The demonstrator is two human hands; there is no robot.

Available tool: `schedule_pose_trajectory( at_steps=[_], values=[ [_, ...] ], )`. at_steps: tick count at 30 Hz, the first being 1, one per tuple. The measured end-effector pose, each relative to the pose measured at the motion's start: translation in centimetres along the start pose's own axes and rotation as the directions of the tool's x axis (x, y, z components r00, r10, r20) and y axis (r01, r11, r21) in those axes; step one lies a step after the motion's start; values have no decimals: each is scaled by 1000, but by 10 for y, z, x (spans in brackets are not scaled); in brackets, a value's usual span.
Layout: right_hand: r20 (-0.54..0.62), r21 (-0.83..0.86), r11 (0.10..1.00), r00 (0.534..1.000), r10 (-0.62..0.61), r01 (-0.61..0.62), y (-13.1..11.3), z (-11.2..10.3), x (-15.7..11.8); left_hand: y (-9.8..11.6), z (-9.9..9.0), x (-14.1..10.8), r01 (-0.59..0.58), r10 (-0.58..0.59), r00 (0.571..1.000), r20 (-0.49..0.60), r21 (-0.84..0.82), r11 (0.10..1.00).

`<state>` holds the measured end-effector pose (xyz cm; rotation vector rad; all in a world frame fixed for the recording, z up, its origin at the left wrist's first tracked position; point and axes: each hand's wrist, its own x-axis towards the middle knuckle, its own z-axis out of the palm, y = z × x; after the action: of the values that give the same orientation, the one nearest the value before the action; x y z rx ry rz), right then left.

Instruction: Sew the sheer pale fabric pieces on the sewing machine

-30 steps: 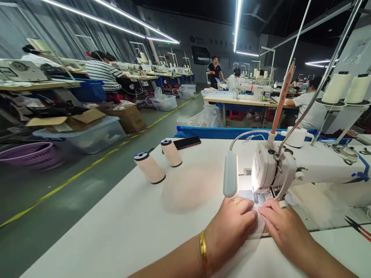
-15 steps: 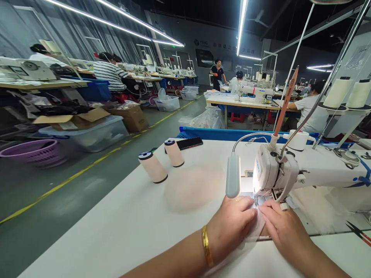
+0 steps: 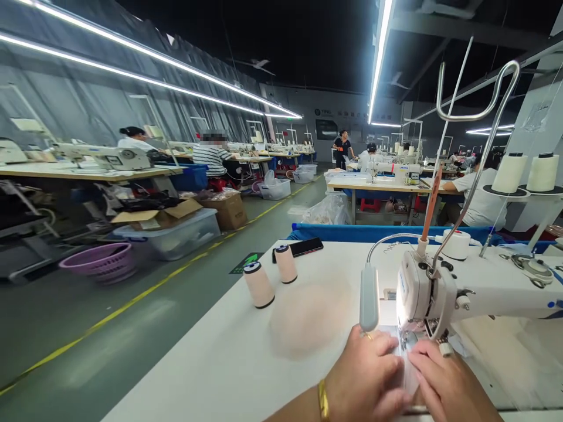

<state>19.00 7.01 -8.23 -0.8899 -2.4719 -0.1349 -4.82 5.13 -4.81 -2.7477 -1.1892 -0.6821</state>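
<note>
A strip of sheer pale fabric (image 3: pixel 410 378) runs up to the presser foot of the white sewing machine (image 3: pixel 428 293), under its bright light. On the left of the strip, my left hand (image 3: pixel 367 375) has its fingers curled onto the cloth, close to the needle area. My right hand (image 3: pixel 444 375) holds the other side, its fingers pressed together on the fabric edge. Both hands rest at the machine bed, with the fabric between them. A gold bracelet (image 3: pixel 324 400) circles my left wrist. Part of the fabric is hidden under my hands.
Two peach thread cones (image 3: pixel 258 285) and a black phone (image 3: pixel 307 247) are at the table's far left. A slim lamp (image 3: pixel 369 298) hangs beside the needle head. More sheer fabric (image 3: pixel 505 351) lies on the right. Beyond the aisle, several people sit at other machines.
The camera view has tilted up and turned left, so the table and machine appear lower and further right. My hands stay on the fabric at the presser foot.
</note>
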Motion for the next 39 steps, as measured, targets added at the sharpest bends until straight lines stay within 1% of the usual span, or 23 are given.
schedule_pose_trajectory(
  at_steps=[3,5,7,9,12,14,17,19,21,23,25,28,31,34,37,39],
  values=[
    [1,20,998,998,-67,67,3,5,0,-5,9,-9,-68,66,998,24,98,993],
    [25,53,994,995,-92,91,2,5,3,-7,17,-12,-88,89,996,3,165,982],
    [47,111,990,994,-96,90,-2,1,6,-5,21,-13,-94,98,995,-17,167,981],
    [58,167,984,995,-80,70,-6,-6,8,2,17,-10,-70,72,997,-8,110,991],
    [71,206,978,997,-20,5,-13,-17,10,17,1,-3,30,-30,999,26,3,1000],
    [78,214,976,997,19,-35,-16,-22,10,25,-11,1,113,-113,994,0,-61,992],
    [85,238,969,995,46,-65,-17,-26,11,30,-19,3,177,-183,983,-16,-169,969],
    [83,261,962,995,62,-81,-17,-27,12,31,-19,0,206,-209,978,11,-229,951],
    [86,285,953,993,81,-102,-18,-28,12,31,-16,-2,211,-209,977,33,-247,946],
    [87,307,944,991,100,-122,-18,-28,12,29,-11,-3,193,-197,980,4,-225,955],
    [76,334,932,990,121,-140,-19,-29,13,25,-7,-1,177,-192,980,-54,-207,962],
    [68,385,899,978,198,-209,-20,-31,16,16,-2,8,167,-197,976,-96,-257,952],
    [73,433,841,943,326,-324,-22,-32,18,9,-2,18,203,-233,971,-56,-330,922],
    [82,475,779,902,425,-410,-25,-31,21,8,-6,24,264,-267,963,45,-372,890],
    [86,487,745,874,478,-456,-27,-32,25,9,-8,26,290,-272,957,103,-392,873],
    [93,480,746,872,480,-461,-27,-34,25,7,-7,27,290,-270,957,108,-405,867]
  ],
)
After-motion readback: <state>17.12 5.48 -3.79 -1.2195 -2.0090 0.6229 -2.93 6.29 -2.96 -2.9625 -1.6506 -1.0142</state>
